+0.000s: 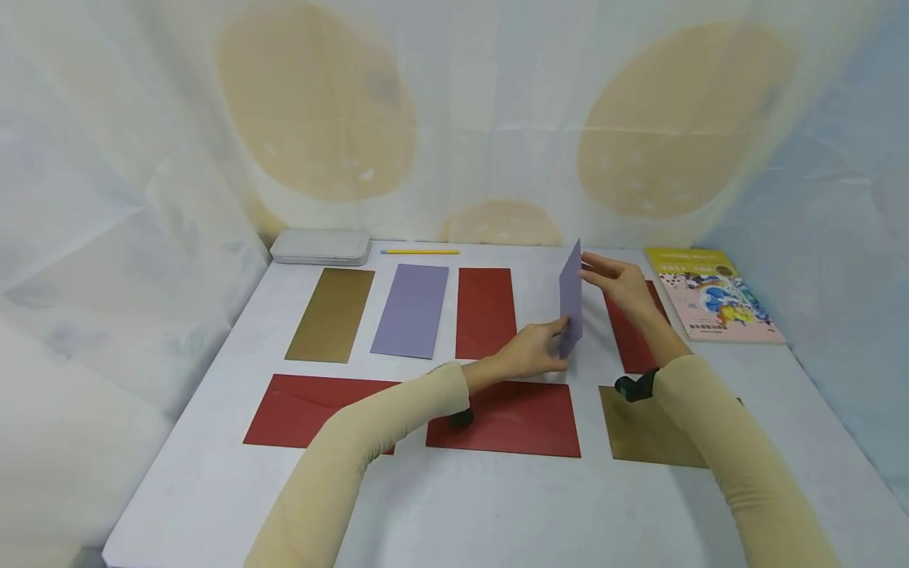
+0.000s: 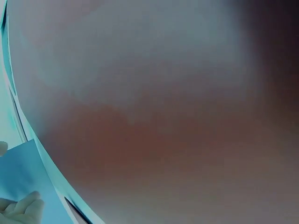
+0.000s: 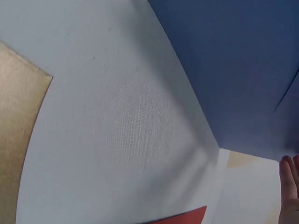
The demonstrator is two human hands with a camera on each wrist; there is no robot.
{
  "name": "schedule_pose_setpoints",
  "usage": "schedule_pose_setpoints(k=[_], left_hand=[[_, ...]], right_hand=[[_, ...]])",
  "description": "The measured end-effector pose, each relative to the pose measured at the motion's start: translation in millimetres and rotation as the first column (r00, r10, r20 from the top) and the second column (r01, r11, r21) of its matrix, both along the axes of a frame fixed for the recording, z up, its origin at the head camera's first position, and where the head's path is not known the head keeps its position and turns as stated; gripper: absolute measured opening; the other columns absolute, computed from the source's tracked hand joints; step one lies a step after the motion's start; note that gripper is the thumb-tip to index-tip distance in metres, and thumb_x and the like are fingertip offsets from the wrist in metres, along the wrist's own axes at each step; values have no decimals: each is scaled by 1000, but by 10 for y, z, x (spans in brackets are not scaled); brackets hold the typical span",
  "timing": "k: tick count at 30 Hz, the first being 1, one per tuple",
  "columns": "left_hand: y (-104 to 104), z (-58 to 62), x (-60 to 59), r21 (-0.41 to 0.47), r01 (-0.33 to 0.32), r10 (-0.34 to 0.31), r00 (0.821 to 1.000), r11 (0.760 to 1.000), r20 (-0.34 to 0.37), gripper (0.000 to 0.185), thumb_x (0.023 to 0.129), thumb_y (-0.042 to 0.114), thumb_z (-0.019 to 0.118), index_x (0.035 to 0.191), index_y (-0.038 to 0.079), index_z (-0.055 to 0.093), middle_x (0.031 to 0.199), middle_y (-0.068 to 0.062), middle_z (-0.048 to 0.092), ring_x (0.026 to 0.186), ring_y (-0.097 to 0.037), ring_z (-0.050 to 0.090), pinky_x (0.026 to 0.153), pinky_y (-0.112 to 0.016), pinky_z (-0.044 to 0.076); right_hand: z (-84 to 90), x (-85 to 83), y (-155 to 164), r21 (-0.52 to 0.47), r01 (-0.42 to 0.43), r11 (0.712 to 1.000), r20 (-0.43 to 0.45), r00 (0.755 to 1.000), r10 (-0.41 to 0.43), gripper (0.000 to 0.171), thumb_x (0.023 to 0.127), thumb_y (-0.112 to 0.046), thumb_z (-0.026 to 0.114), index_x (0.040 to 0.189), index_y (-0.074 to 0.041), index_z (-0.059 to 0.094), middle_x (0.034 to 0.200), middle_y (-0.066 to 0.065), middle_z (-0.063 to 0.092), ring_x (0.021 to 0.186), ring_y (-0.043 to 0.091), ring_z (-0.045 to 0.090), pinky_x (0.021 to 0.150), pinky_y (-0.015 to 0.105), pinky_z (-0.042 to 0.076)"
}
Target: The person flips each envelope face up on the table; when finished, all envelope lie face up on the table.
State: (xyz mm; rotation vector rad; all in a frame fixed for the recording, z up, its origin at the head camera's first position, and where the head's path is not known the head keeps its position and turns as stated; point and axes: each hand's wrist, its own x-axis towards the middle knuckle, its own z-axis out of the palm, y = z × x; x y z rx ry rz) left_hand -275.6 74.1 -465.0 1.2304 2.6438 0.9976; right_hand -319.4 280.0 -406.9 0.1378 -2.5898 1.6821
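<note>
A purple envelope [image 1: 571, 304] stands on edge above the table, right of the middle. My left hand [image 1: 531, 349] pinches its near lower part. My right hand [image 1: 619, 285] reaches in from the other side with fairly straight fingers touching the envelope's far part. In the right wrist view, those fingers [image 3: 288, 182] meet the edge of the envelope [image 3: 233, 70], and a flap line shows on its face. A skin-toned blur fills most of the left wrist view; fingers [image 2: 28, 207] lie against the envelope [image 2: 39, 175] at its lower left.
A gold envelope [image 1: 330, 315], another purple envelope [image 1: 410, 310] and red envelopes [image 1: 486, 308] [image 1: 628, 335] form a back row. Nearer lie more red ones [image 1: 312, 402] [image 1: 518, 422] and a gold one [image 1: 649, 430]. Behind are a white case [image 1: 321, 247], yellow pencil [image 1: 419, 252] and book [image 1: 713, 296].
</note>
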Motion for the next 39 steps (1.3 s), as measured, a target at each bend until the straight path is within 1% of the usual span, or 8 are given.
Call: schedule_pose_setpoints(k=[6,10,15,25,30,35,37,39], left_hand=[[-82,60,7,59,-38,39,999,998,-30,88,83,26,77,149,-5,27,151,-14,34,134,-15,39,102,-16,33],[-121,99,14,120,-35,44,996,992,-74,90,83,28,78,149,-5,26,152,-16,32,137,-16,33,104,-17,31],[-151,137,31,198,-12,39,990,980,-134,89,83,26,78,149,-5,25,153,-18,31,139,-17,30,106,-19,29],[-224,106,46,217,-18,50,988,976,-144,85,86,20,75,150,-2,25,154,-13,29,139,-12,28,108,-18,26],[-296,67,33,252,-41,77,988,967,-132,87,83,20,79,150,-1,27,152,-11,33,135,-14,37,106,-18,30],[-384,41,21,249,-95,130,983,964,-128,89,79,28,81,149,1,32,150,-9,38,133,-15,41,104,-19,34],[-412,32,14,249,-103,139,982,963,-131,89,79,29,82,148,0,34,146,-11,45,116,-15,57,98,-17,40],[-438,28,13,250,-105,139,982,963,-124,88,78,29,82,147,-1,35,129,-15,59,88,-14,65,83,-16,47]], right_hand=[[-9,-28,-70,34,-17,999,-1,1000,17,59,91,-37,67,142,-10,50,139,13,52,128,30,48,107,47,35],[-18,-57,-120,37,-18,999,-2,1000,18,57,92,-34,67,141,-10,51,139,13,52,128,30,48,106,48,35],[-13,-78,-198,96,0,995,-36,999,4,59,89,-41,68,138,-11,55,134,12,57,125,28,51,102,46,40],[-47,-91,-236,129,-20,991,-24,999,23,59,90,-44,66,138,-11,55,136,11,55,127,29,49,103,49,39],[-113,-36,-159,217,-89,972,78,994,74,57,95,-39,61,141,-7,50,141,16,49,132,36,42,104,56,34],[-206,30,-88,273,-222,936,217,962,165,56,98,-32,58,144,-4,44,145,21,43,133,42,37,104,61,30],[-244,55,-66,290,-253,923,231,954,189,56,98,-30,58,144,-3,44,144,22,43,133,42,38,104,60,31],[-278,82,-51,296,-269,916,229,951,205,56,98,-29,58,144,-1,43,143,22,44,133,43,38,104,59,32]])
